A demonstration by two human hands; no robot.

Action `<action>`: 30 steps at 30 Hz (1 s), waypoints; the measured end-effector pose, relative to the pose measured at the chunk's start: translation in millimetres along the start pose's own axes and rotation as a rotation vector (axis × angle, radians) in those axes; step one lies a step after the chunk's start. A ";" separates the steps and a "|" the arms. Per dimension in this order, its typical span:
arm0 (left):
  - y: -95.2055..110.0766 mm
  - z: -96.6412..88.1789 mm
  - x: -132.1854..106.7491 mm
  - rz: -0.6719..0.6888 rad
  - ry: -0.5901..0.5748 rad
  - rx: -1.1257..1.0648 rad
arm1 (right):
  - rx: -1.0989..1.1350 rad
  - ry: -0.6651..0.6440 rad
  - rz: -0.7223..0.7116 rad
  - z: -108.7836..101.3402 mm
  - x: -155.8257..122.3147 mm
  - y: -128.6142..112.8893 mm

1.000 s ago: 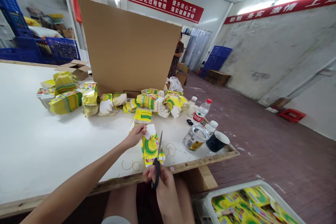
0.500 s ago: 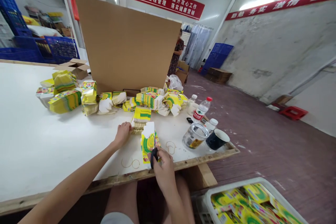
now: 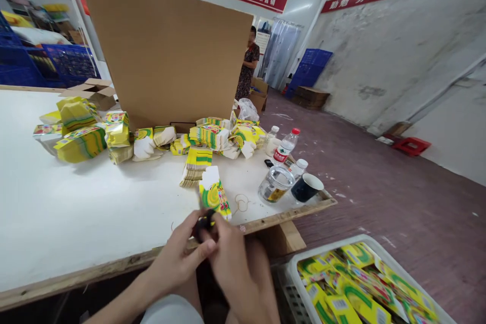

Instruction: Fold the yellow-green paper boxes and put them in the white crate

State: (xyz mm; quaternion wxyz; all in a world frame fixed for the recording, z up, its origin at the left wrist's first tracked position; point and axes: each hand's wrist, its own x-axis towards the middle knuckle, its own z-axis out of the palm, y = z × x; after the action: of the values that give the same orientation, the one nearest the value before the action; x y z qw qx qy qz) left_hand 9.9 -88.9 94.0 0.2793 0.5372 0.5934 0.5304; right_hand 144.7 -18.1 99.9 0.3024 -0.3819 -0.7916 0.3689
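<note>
My left hand [image 3: 184,245] and my right hand [image 3: 230,248] are close together at the front edge of the white table [image 3: 125,212]. Between them is a pair of scissors [image 3: 207,220] with black handles, blurred by motion, its blades hidden. My right fingers are closed on the handles. The left fingertips meet the same handles, with the thumb stretched below. Just beyond my hands a flat yellow-and-green carton [image 3: 212,195] with white flaps lies on the table. A stack of folded cartons [image 3: 195,167] is behind it. A thin rubber band [image 3: 241,203] lies to the right.
Bundled cartons [image 3: 212,134] line the back before a tall cardboard sheet [image 3: 170,50]. A clear jar [image 3: 276,185], a dark mug [image 3: 307,187] and a red-capped bottle [image 3: 286,147] stand right. A white basket [image 3: 294,276] of cartons is lower right. A person [image 3: 248,66] stands behind.
My left hand has left the carton stack and come back to the scissors. My right hand has drawn the scissors back from the flat carton toward the table edge. The view has shifted slightly.
</note>
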 end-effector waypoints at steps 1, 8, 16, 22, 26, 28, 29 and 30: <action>-3.0 2.9 -6.9 -0.040 0.072 0.001 | 0.040 -0.074 -0.039 10.4 -7.2 -3.8; -77.3 -71.5 -23.7 -0.475 0.225 0.220 | 0.081 0.096 -0.008 -5.4 -11.5 42.4; -110.8 -112.0 -35.3 -0.531 0.282 1.031 | -0.284 0.055 -0.162 -28.4 24.4 58.3; -94.1 -83.4 -19.7 -0.233 0.426 0.968 | -0.518 -0.016 -0.221 -25.2 35.8 52.3; -68.5 -40.1 -1.6 0.051 0.336 0.699 | -0.575 -0.008 -0.247 -20.2 40.3 49.6; -56.1 -13.5 7.3 0.192 0.151 0.633 | -0.553 0.000 -0.256 -18.4 31.7 53.2; -51.4 -1.0 11.4 0.246 0.036 0.637 | -0.538 0.002 -0.259 -18.2 22.8 58.3; -48.0 10.1 15.2 0.283 -0.087 0.637 | -0.526 0.002 -0.257 -18.6 10.6 66.1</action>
State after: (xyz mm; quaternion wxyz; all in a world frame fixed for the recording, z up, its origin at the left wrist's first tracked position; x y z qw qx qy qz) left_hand -1.5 -64.6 50.1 0.0462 0.6965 0.6362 0.3287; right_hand 178.5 26.0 58.2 0.2382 -0.3440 -0.9016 0.1094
